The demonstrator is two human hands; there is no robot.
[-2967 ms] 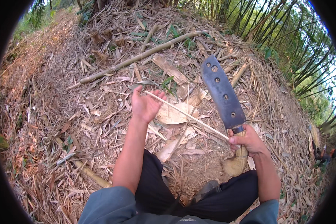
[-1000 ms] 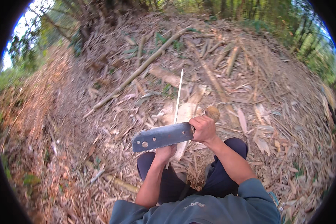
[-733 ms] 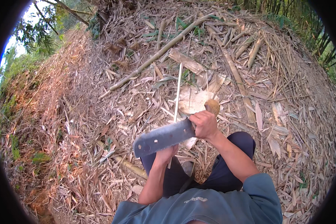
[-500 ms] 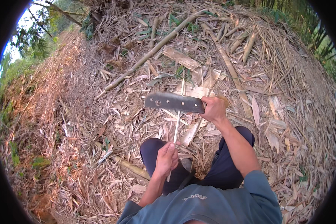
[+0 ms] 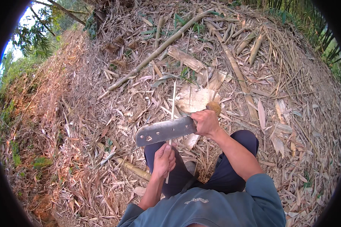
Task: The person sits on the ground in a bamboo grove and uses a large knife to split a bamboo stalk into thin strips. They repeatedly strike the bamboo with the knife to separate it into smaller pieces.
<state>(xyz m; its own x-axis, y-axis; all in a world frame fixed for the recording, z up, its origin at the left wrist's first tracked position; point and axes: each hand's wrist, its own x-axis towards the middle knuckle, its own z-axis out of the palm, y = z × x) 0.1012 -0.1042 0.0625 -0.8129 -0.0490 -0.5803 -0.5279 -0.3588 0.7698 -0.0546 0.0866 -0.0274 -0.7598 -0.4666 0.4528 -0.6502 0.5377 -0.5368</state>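
Left hand (image 5: 165, 160): mine, near, closed round a thin pale strip (image 5: 173, 102) that points far. Right hand (image 5: 206, 123): mine, apart from the left, clamped on a holed broad knife (image 5: 165, 130), its blade lying left across the strip. Pole (image 5: 152, 56): one, long, far, on litter (image 5: 91, 132).

The shirt (image 5: 231, 206) is dark teal, short-sleeved, with a pale marking (image 5: 196, 201), and the trousers (image 5: 225, 169) are navy.

The pale mark (image 5: 196, 201) on the shirt (image 5: 236, 204) is unreadable.
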